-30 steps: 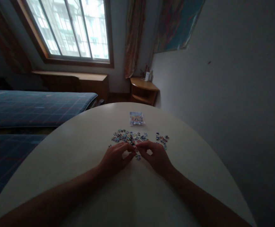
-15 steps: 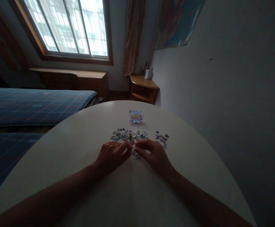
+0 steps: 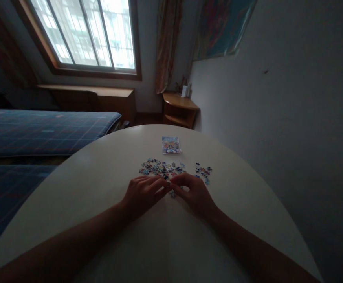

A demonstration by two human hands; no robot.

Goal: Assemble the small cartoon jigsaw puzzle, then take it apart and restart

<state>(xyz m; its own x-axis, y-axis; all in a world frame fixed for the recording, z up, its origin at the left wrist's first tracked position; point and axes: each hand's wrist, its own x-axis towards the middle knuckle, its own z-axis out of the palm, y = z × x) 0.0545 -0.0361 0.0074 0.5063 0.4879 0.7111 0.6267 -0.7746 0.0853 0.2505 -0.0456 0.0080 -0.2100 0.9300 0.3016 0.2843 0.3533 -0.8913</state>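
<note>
card behind pieces (on table)

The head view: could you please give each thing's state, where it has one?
Left hand: fingertips drawn together; hold unclear
Right hand: thumb and forefinger curled inward; hold unclear
Larger spread of puzzle pieces: jumbled
Smaller group of pieces: scattered, set apart
Printed sheet: lying picture side up
Right curtain: drawn aside

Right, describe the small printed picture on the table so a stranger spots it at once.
Start with the white, round-edged table. Past the scattered puzzle pieces, towards the far edge, lies the small printed picture. Its single four-cornered shape sets it apart from the tiny, knobbly pieces.
</note>
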